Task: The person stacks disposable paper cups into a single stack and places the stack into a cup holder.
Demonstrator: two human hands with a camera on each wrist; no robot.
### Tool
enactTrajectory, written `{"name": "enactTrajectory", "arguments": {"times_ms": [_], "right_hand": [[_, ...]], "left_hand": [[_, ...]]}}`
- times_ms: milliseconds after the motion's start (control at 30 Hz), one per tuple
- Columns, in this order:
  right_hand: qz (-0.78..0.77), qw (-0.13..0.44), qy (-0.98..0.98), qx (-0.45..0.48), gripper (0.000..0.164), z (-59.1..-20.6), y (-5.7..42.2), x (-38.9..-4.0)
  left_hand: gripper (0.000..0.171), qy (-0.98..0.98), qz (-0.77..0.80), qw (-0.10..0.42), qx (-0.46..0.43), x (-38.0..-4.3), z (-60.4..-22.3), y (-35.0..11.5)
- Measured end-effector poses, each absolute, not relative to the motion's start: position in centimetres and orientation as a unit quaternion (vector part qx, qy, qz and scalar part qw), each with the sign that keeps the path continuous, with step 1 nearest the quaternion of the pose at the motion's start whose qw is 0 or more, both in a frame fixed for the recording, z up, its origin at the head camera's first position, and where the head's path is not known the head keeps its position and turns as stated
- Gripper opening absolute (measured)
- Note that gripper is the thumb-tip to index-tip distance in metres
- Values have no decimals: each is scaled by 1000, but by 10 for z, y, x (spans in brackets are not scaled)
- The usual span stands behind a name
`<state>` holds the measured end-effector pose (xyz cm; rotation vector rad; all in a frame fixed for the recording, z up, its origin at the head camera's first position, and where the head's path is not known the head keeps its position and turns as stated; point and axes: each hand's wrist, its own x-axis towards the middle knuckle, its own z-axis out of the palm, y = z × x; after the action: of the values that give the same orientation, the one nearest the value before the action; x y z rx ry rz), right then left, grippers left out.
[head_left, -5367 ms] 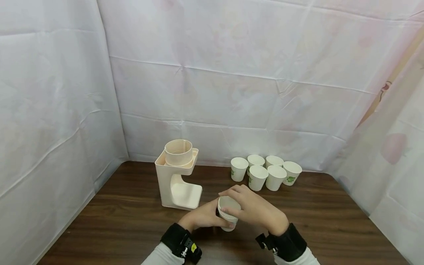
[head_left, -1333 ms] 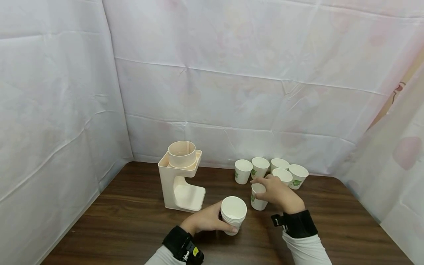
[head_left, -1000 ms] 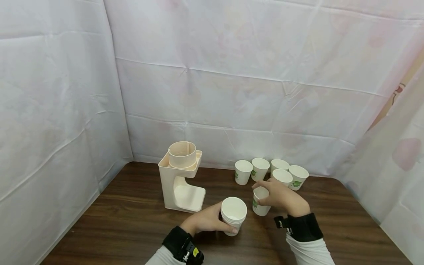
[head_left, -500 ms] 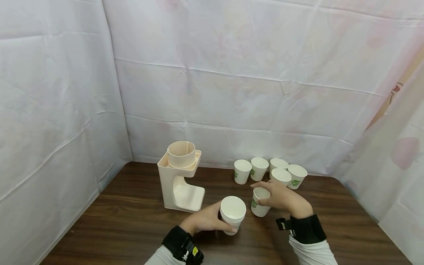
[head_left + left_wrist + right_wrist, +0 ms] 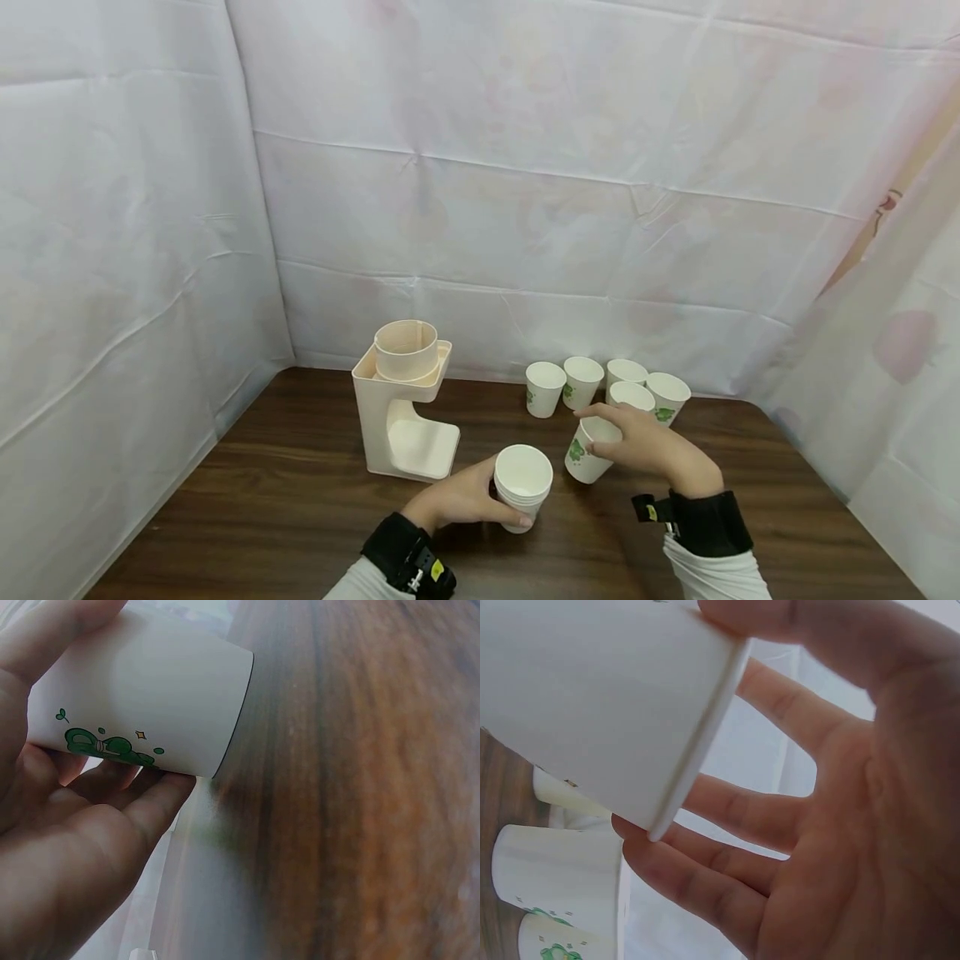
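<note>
Head | hands (image 5: 463,498) (image 5: 641,443) curled | left: cup stack (image 5: 524,483) | right: tilted cup (image 5: 584,457)

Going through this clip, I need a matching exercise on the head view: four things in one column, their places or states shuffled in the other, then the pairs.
1. Cup stack
2. Cup just right of the stack
3. Cream stand
4. Five loose cups

A. Held by the right hand
B. Grouped beyond the right hand
C. Gripped by the left hand
D. Left of all the cups

Pairs: 1-C, 2-A, 3-D, 4-B
</note>
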<state>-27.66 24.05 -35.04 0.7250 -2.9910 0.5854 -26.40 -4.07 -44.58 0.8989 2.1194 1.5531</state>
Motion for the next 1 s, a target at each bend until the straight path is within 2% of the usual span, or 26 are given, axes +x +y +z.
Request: {"name": "enactTrajectory", "arguments": {"times_ms": [233,500,1000], "right_hand": [[223,34,-939,260,39,-337,244,-267],[216,111,-926,290,45,-319,241,-252],[217,188,-873,395,52,-301,223,-230]], "left_hand": [[78,751,548,182,320,-265,-446,-41],[77,747,550,182,326,-265,-446,-41],[77,741,553,189,330,-266,-446,-40]]}}
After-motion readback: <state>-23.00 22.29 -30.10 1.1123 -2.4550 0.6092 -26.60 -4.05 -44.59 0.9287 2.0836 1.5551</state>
